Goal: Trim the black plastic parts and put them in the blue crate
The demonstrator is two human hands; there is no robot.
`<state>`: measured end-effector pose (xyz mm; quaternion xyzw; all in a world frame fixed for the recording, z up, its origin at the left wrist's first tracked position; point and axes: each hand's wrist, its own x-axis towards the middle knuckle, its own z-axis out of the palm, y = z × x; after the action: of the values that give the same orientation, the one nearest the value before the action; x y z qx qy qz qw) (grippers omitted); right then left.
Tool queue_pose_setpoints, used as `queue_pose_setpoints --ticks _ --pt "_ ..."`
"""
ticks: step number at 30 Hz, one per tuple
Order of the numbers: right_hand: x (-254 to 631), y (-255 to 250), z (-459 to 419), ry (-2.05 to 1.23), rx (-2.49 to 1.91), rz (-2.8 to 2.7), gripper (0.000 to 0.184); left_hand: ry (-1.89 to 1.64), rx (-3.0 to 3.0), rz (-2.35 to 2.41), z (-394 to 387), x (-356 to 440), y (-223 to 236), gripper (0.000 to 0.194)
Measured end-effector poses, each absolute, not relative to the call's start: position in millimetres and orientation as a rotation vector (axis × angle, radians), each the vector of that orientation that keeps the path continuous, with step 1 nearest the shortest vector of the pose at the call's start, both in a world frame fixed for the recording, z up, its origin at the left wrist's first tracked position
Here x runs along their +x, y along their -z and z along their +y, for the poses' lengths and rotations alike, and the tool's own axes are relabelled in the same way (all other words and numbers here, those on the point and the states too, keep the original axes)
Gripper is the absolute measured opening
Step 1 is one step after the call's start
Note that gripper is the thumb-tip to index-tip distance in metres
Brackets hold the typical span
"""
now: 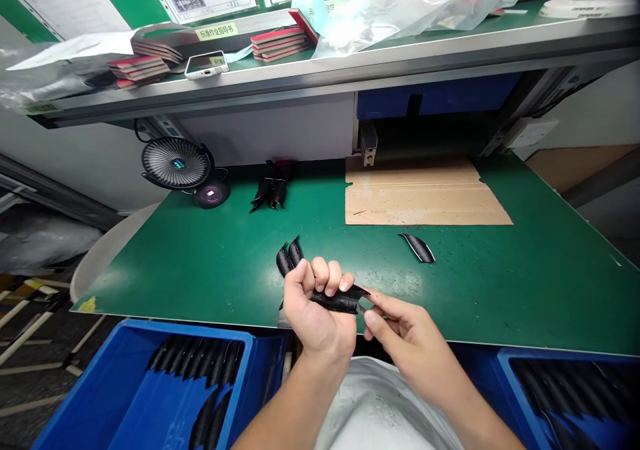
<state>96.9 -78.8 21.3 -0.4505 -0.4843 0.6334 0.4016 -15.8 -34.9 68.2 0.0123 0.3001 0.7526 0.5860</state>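
My left hand [320, 307] is wrapped round a black curved, shell-like part [340, 301], palm turned up, near the front edge of the bench. At the right end of that part, the thumb and fingers of my right hand [397, 317] are pinched together. Something thin and greyish shows by these fingertips, too small to make out. Just behind my left hand lie two similar black curved pieces [289, 255], partly hidden by it. Another single black curved piece [419, 248] rests on the bench to the right.
A green bench top [210, 263] carries a small fan [177, 163], a cluster of black parts [271, 185] and a cardboard sheet [425, 193]. Blue bins with black curved parts stand at the left [125, 397] and right [505, 363]. A shelf [280, 77] overhangs the back.
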Motion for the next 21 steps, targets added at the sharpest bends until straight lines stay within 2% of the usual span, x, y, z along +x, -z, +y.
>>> queue_pose_setpoints --ticks 18,21 --pt "93.0 -12.9 -85.5 -0.918 -1.399 -1.756 0.026 -1.761 0.056 0.734 -38.6 -14.3 -61.6 0.044" --pt "91.9 -9.2 -88.7 -0.674 -1.474 -1.882 0.029 -1.757 0.037 0.736 -37.3 -13.8 -61.8 0.044"
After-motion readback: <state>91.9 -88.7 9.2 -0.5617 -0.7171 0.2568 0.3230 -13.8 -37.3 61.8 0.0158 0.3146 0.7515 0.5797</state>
